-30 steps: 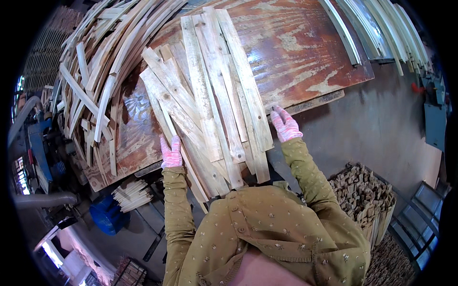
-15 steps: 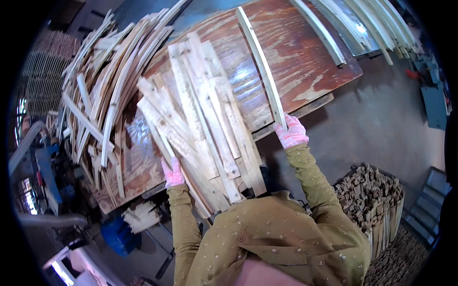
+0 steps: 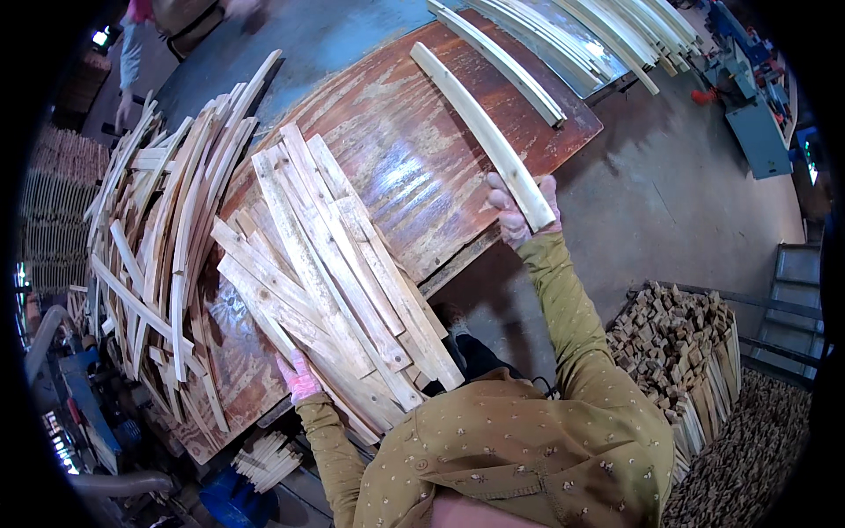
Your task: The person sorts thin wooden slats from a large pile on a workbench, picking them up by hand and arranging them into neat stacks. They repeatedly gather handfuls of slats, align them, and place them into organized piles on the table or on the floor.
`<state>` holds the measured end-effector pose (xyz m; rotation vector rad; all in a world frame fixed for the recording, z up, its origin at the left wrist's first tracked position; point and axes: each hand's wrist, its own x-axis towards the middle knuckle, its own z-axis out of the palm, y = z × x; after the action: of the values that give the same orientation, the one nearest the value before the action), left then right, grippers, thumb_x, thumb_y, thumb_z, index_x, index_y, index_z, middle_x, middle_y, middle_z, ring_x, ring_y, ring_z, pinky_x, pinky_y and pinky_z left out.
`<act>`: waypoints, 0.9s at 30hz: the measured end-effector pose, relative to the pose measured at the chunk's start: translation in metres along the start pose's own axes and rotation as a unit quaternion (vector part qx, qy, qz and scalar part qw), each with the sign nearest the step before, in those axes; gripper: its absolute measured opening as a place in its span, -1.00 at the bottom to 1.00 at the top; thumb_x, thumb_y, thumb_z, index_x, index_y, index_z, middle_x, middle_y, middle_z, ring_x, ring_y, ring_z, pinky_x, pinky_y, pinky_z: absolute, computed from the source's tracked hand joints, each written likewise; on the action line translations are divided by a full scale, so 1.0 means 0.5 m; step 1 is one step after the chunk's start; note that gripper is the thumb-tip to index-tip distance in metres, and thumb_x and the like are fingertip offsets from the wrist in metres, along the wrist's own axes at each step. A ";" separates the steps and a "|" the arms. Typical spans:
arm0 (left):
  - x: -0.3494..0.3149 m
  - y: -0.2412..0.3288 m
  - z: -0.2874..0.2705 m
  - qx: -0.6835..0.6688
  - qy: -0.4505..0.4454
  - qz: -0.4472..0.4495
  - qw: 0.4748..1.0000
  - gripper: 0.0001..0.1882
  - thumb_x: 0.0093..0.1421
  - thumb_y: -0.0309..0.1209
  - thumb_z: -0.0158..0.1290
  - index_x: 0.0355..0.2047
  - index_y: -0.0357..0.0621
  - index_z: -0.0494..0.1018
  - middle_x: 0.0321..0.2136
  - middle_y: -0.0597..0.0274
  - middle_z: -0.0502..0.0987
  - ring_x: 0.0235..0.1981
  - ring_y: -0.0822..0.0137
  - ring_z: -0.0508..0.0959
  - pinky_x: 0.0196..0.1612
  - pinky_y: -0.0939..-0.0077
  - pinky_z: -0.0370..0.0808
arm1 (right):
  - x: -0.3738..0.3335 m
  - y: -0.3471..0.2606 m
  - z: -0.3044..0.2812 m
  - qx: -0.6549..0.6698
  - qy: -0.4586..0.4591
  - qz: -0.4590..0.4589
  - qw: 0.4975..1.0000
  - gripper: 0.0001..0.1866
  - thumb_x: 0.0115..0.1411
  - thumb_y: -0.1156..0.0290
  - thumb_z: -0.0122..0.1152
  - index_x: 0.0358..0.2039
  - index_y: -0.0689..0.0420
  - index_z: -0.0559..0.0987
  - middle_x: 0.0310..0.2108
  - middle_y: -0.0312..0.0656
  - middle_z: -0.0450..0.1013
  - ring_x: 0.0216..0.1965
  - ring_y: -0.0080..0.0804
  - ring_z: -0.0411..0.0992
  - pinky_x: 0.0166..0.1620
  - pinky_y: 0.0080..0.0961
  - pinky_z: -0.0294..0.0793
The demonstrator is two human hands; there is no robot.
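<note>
My right hand (image 3: 518, 211), in a pale pink glove, is closed around the near end of a long wooden strip (image 3: 480, 123). The strip slants away to the far left over the reddish-brown plywood table (image 3: 396, 180). In front of me a loose stack of pale wooden slats (image 3: 339, 273) lies across the table, its near ends against my body. Pressed to the left edge of that stack is my left hand (image 3: 300, 378), in a pink glove, with its fingers curled on the outermost slat and partly hidden.
A tangled heap of thin strips (image 3: 172, 238) covers the table's left side. Another strip (image 3: 506, 66) lies at the far right, near more bundled strips (image 3: 616, 31). A crate of wood blocks (image 3: 678, 352) stands at my right. Someone's arm (image 3: 130, 66) shows far left.
The view has shifted, and more of the far left now shows, with another person there. The strip in my right hand has rolled, showing its broad face. My left hand stays at the stack.
</note>
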<state>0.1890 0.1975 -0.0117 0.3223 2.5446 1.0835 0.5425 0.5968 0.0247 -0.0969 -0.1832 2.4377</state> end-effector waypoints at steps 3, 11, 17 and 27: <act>0.001 0.008 -0.003 0.003 -0.008 0.001 1.000 -0.18 0.29 0.02 -0.06 0.32 -0.33 -0.05 0.25 -0.18 0.15 0.21 0.06 0.25 0.23 0.36 0.21 | 0.010 -0.055 -0.041 -0.090 -0.053 0.031 0.994 -0.24 0.20 0.17 0.19 0.29 0.22 0.12 -0.14 -0.05 0.40 -0.49 -0.49 0.41 -0.51 -0.56 0.42; -0.006 0.005 -0.005 -0.039 -0.021 0.028 0.999 -0.14 0.29 0.05 -0.08 0.34 -0.32 -0.09 0.29 -0.10 0.10 0.23 0.12 0.22 0.25 0.38 0.17 | 0.103 -0.202 0.048 -0.853 0.314 -0.166 0.382 -0.28 0.08 0.25 0.32 0.26 -0.03 0.28 -0.01 -0.01 0.48 -0.04 -0.19 0.50 0.05 -0.43 0.43; -0.005 -0.003 0.005 -0.125 -0.021 -0.010 0.992 -0.15 0.29 0.05 -0.06 0.35 -0.27 -0.10 0.28 -0.09 0.11 0.23 0.12 0.21 0.26 0.35 0.17 | 0.112 -0.443 0.069 -0.901 0.382 -0.144 0.145 -0.49 0.15 0.13 0.17 0.14 -0.17 0.41 0.02 -0.12 0.44 0.05 -0.09 0.40 0.09 -0.25 0.39; -0.035 0.053 0.021 -0.201 -0.025 0.036 0.979 -0.29 0.33 -0.12 -0.08 0.32 -0.28 -0.03 0.22 -0.05 0.23 0.17 0.14 0.32 0.18 0.33 0.31 | 0.322 -0.448 0.112 -0.854 0.466 -0.214 0.083 -0.39 0.07 0.03 0.24 0.05 0.14 0.43 0.01 0.01 0.43 0.04 -0.04 0.40 0.05 -0.22 0.40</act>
<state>0.2112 0.2163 0.0048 0.3279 2.2147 1.5598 0.5544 0.8644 0.1117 -1.9699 -1.8036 -0.2002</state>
